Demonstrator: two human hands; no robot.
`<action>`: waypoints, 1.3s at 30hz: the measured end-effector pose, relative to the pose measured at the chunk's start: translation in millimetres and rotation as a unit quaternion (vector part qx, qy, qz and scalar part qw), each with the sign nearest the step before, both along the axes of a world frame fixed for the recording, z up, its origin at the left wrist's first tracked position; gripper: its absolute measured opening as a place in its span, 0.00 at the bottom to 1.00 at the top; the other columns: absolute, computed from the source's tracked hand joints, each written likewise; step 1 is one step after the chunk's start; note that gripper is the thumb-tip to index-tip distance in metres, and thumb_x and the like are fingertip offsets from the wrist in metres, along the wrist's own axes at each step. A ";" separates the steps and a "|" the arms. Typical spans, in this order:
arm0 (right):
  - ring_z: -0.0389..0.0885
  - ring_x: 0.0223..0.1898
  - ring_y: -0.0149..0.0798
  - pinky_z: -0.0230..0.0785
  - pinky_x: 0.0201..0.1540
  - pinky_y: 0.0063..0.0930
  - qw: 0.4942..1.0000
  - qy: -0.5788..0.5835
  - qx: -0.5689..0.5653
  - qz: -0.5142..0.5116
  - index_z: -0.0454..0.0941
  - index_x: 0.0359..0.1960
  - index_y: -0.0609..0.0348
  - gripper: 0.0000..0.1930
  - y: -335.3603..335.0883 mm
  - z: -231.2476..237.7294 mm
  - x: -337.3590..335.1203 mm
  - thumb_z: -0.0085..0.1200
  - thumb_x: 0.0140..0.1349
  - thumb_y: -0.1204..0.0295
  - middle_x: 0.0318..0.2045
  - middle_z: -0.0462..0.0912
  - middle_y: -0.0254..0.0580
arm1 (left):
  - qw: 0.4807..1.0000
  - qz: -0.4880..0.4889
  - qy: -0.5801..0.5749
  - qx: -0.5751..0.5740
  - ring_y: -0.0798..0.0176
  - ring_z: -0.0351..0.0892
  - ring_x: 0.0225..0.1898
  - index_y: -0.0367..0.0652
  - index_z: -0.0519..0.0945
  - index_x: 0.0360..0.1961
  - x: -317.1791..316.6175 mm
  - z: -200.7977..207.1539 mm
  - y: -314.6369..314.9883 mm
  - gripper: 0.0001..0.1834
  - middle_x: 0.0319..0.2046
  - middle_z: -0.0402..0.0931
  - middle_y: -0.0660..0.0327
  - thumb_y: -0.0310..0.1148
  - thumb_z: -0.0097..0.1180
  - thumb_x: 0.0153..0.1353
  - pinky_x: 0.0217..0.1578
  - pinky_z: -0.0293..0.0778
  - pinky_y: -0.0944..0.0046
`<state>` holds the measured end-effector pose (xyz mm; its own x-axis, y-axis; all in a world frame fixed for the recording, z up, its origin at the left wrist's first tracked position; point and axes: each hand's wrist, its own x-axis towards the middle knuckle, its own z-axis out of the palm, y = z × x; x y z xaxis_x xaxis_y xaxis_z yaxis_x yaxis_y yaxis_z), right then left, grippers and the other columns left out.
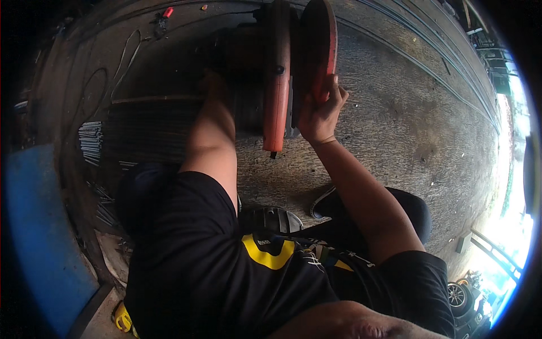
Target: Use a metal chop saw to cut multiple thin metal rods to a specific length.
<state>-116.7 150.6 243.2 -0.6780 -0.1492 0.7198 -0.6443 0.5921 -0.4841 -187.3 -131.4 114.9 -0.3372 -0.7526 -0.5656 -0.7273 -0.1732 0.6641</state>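
Note:
A chop saw stands in front of me, with a long red handle (275, 116) pointing toward me and a dark body mostly lost in shadow. To the right of the handle is its large round disc (330, 42), edge-on and reddish on the right side. My right hand (323, 113) grips the disc's near lower rim, its thumb and fingers closed against the red face. My left hand (213, 83) reaches into the shadow left of the saw's body, and its fingers are too dark to make out.
Long thin metal rods (429, 62) lie across the far right of the worn floor (389, 118). Cut rod pieces (90, 141) are bundled at left, near a blue panel (45, 237). A yellow tape measure (122, 316) lies lower left. My shoe (274, 219) is close below the saw.

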 end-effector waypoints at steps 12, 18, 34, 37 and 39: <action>0.64 0.47 0.56 0.61 0.50 0.47 1.000 -0.003 -0.015 -0.001 0.48 0.64 0.65 0.35 -1.9 1.7 1.2 0.50 0.54 0.80 0.47 0.65 0.60 | 0.663 -0.560 -0.320 -0.379 0.53 0.60 0.63 0.41 0.66 0.60 -3.5 -34.4 -46.1 0.31 0.62 0.59 0.50 0.50 0.48 0.62 0.57 0.66 0.56; 0.63 0.47 0.56 0.60 0.51 0.46 1.000 -0.003 -0.015 0.001 0.47 0.64 0.65 0.36 -1.3 -0.2 0.0 0.50 0.53 0.80 0.47 0.64 0.60 | 0.846 -0.382 -0.100 -0.359 0.52 0.75 0.50 0.44 0.73 0.53 -10.6 -51.4 -45.6 0.25 0.48 0.75 0.53 0.47 0.51 0.59 0.46 0.75 0.59; 0.66 0.46 0.56 0.62 0.49 0.47 1.000 0.004 -0.020 0.005 0.48 0.64 0.63 0.37 -0.8 0.7 0.4 0.50 0.52 0.80 0.46 0.66 0.61 | 0.668 -0.490 -0.372 -0.419 0.54 0.59 0.64 0.42 0.67 0.60 0.4 -22.8 -25.6 0.30 0.61 0.61 0.48 0.50 0.48 0.62 0.58 0.63 0.53; 0.66 0.46 0.57 0.63 0.49 0.47 0.999 0.003 -0.034 0.004 0.49 0.64 0.63 0.36 -0.7 -1.1 -0.4 0.50 0.52 0.80 0.45 0.66 0.62 | 0.839 -0.336 -0.297 -0.310 0.53 0.62 0.62 0.41 0.68 0.59 5.2 22.4 -31.1 0.29 0.59 0.64 0.49 0.50 0.45 0.63 0.57 0.64 0.51; 0.66 0.47 0.58 0.63 0.49 0.47 0.999 0.008 -0.031 0.001 0.49 0.64 0.63 0.35 -0.8 -2.1 -1.0 0.50 0.52 0.79 0.46 0.66 0.62 | 0.976 -0.095 -0.125 -0.149 0.52 0.64 0.60 0.41 0.69 0.58 11.8 43.8 -45.4 0.28 0.58 0.66 0.49 0.50 0.43 0.64 0.56 0.64 0.50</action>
<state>-117.7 149.8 241.1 -0.6660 -0.1045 0.7386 -0.6533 0.5596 -0.5099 -175.5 -176.8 158.7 -0.3651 -0.8339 -0.4139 -0.8737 0.1534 0.4617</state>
